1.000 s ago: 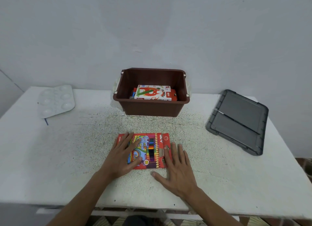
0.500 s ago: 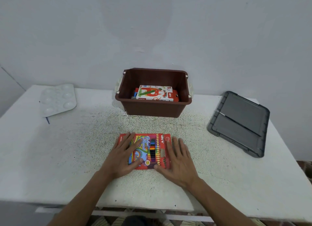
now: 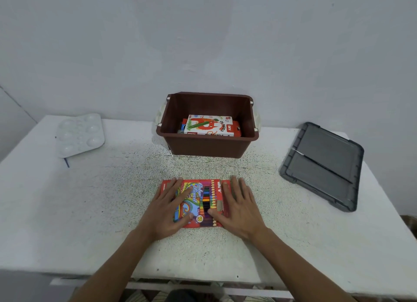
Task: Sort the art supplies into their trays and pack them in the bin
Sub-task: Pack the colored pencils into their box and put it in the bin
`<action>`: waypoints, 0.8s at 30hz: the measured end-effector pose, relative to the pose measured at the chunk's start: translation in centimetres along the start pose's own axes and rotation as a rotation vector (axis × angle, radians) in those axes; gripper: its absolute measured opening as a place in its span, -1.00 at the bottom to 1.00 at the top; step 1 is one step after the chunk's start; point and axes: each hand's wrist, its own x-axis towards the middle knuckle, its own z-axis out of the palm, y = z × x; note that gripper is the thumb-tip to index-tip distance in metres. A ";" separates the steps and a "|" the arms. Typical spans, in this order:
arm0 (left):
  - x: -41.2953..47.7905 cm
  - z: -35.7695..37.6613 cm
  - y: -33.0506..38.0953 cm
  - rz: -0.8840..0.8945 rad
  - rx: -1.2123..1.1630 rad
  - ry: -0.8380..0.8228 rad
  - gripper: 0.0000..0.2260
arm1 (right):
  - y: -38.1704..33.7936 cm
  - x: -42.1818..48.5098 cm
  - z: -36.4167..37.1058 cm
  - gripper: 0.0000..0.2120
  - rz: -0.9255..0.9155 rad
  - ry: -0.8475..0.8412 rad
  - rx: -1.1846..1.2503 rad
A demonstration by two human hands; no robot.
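Observation:
A red box of colour pencils (image 3: 203, 200) lies flat on the white table, near the front middle. My left hand (image 3: 168, 208) rests flat on its left half with fingers spread. My right hand (image 3: 238, 206) lies flat over its right edge, thumb on the box face. Behind it stands the brown bin (image 3: 207, 147), open, with a white oil pastels box (image 3: 207, 127) on top of other packs inside.
A white paint palette (image 3: 79, 133) lies at the back left with a blue brush tip poking out under it. The grey bin lid (image 3: 322, 164) lies at the right, a thin brush across it. The wall is close behind the bin.
My right hand slid left from the table onto the right edge of the pencil box. My left hand stayed on the box.

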 end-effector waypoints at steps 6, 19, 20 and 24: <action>0.0 -0.1 0.0 0.000 0.001 0.004 -0.34 | -1.7 0.8 -0.2 0.08 0.019 0.006 0.047; -0.1 -0.2 0.2 -0.019 -0.015 -0.011 -0.32 | -2.8 0.1 -1.8 -0.79 0.189 0.335 0.538; -0.1 -0.2 0.2 -0.021 -0.017 -0.011 -0.32 | -2.7 0.0 -2.1 -0.83 0.209 0.337 0.661; -0.1 -0.3 0.2 -0.016 -0.025 -0.010 -0.34 | -2.5 -0.2 -2.4 -0.80 0.336 0.313 1.049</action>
